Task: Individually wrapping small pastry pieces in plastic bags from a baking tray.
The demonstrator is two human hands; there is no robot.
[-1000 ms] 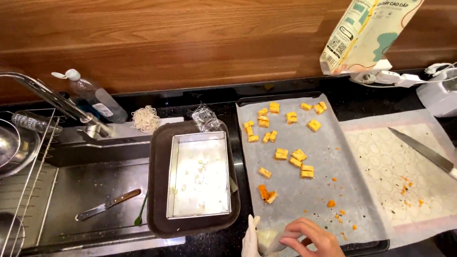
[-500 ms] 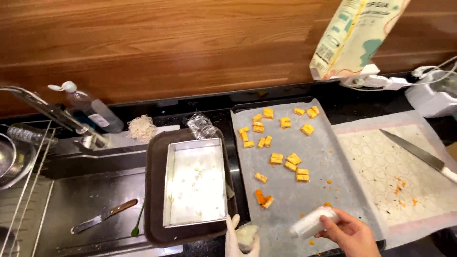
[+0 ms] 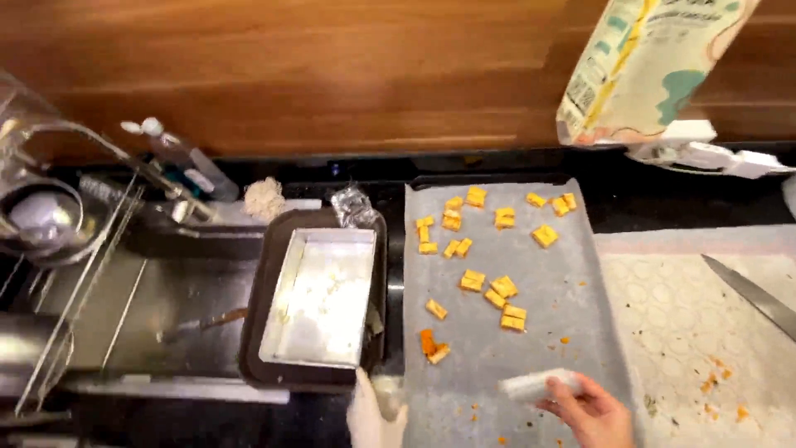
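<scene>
My right hand, bare, grips a small white roll low over the near end of a paper-lined baking tray. Several orange-yellow cut pieces lie scattered on the paper, mostly toward the far half. My left hand wears a white glove and sits at the bottom edge, just in front of a rectangular metal pan that rests on a dark tray. A pale blurred patch shows beside the gloved fingers. Whether the glove holds it is unclear.
A silicone mat with a long knife lies to the right. To the left is a sink with a wooden-handled knife, a faucet, a dish rack and a soap bottle. A printed bag leans on the wooden wall. Crumpled plastic sits behind the pan.
My right hand pulled the white roll away from the gloved left hand and carried it right over the tray. The view has shifted, and the left hand has sunk toward the frame's bottom.
</scene>
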